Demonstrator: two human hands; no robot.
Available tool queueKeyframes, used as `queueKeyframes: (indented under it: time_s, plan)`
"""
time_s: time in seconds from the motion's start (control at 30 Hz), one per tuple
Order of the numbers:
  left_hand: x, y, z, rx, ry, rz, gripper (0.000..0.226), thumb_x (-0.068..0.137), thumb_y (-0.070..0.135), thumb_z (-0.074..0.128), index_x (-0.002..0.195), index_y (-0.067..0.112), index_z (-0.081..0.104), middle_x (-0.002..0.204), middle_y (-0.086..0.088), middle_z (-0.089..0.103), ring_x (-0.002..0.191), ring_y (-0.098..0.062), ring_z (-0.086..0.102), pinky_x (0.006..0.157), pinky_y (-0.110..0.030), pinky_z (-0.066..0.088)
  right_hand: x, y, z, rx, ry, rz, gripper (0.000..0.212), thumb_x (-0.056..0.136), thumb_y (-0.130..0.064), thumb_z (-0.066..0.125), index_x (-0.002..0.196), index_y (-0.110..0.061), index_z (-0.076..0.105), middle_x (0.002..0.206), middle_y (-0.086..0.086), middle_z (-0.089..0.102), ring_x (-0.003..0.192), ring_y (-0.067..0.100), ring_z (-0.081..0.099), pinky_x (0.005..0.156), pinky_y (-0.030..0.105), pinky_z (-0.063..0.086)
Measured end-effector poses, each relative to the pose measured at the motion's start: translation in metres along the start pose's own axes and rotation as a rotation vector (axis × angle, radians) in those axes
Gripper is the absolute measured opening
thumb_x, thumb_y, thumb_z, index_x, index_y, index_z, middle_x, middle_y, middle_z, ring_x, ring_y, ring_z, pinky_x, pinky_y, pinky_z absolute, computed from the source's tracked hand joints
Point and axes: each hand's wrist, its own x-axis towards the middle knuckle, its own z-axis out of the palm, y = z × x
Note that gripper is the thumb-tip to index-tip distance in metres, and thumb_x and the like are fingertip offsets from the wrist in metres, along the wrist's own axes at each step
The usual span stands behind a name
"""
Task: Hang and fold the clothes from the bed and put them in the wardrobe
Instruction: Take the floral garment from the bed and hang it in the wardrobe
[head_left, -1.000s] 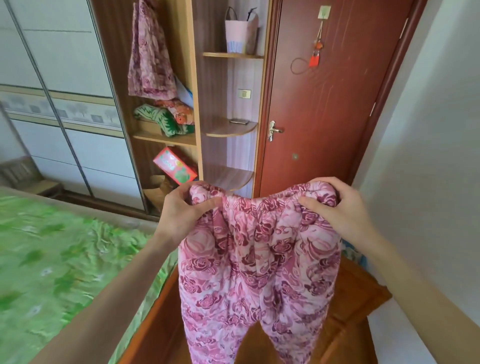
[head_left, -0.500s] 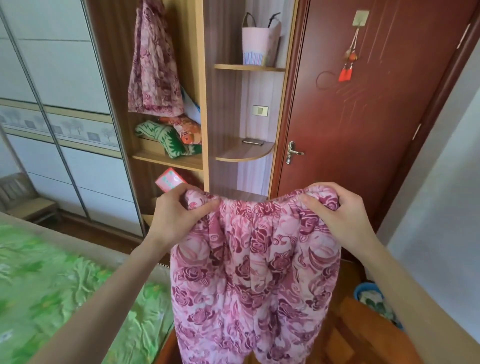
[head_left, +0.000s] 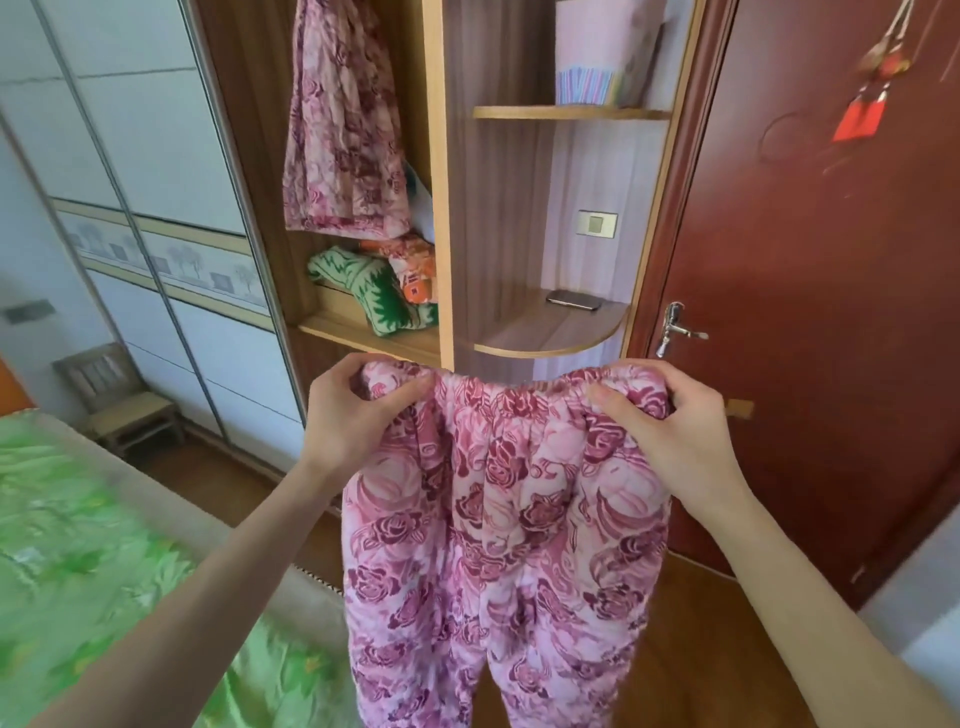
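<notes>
Pink rose-patterned quilted trousers (head_left: 498, 545) hang in front of me by their elastic waistband. My left hand (head_left: 353, 410) grips the waistband's left end, my right hand (head_left: 670, 426) grips its right end, and the legs dangle down out of view. Straight ahead stands the open wardrobe (head_left: 436, 218). A matching pink floral garment (head_left: 343, 119) hangs inside it. Folded green and orange textiles (head_left: 384, 296) lie on the shelf below. The bed with a green leaf-print sheet (head_left: 93, 582) lies at lower left.
Curved corner shelves hold a phone (head_left: 574, 300) and a pink bag (head_left: 602, 52). A dark red door (head_left: 831, 291) with a metal handle (head_left: 678, 328) stands right. White sliding wardrobe doors (head_left: 130, 156) and a small wooden stool (head_left: 119, 400) are left.
I have moved closer to the wardrobe with the view tilting up. Both hands keep the same grip on the waistband, and the trousers hang lower against the wardrobe shelves.
</notes>
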Motion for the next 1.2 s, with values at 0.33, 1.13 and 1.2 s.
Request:
queueKeyframes:
  time_s: [0.33, 1.13, 1.2]
  plan:
    - [0.121, -0.033, 0.049, 0.063, 0.213, -0.094, 0.052, 0.070, 0.062, 0.093, 0.100, 0.023, 0.076, 0.086, 0.006, 0.081, 0.079, -0.015, 0.080, 0.067, -0.036, 0.067, 0.167, 0.089, 0.075, 0.282, -0.260, 0.060, 0.024, 0.083, -0.052, 0.083, 0.097, -0.033, 0.080, 0.096, -0.008, 0.080, 0.094, 0.008, 0.076, 0.075, 0.020, 0.058]
    - [0.381, -0.166, -0.072, -0.014, 0.709, -0.098, 0.051, 0.061, 0.064, 0.097, 0.099, 0.037, 0.076, 0.093, 0.004, 0.081, 0.085, -0.017, 0.080, 0.072, -0.032, 0.066, 0.432, 0.150, 0.376, 0.283, -0.473, -0.191, 0.039, 0.081, -0.054, 0.085, 0.110, -0.033, 0.071, 0.109, -0.023, 0.073, 0.104, -0.005, 0.068, 0.087, 0.011, 0.051]
    - [0.400, -0.176, -0.083, 0.017, 0.714, -0.096, 0.049, 0.062, 0.066, 0.096, 0.096, 0.036, 0.076, 0.091, 0.002, 0.081, 0.083, -0.019, 0.080, 0.072, -0.035, 0.067, 0.450, 0.150, 0.397, 0.301, -0.444, -0.170, 0.038, 0.082, -0.055, 0.083, 0.111, -0.033, 0.071, 0.109, -0.024, 0.073, 0.105, -0.006, 0.068, 0.088, 0.012, 0.052]
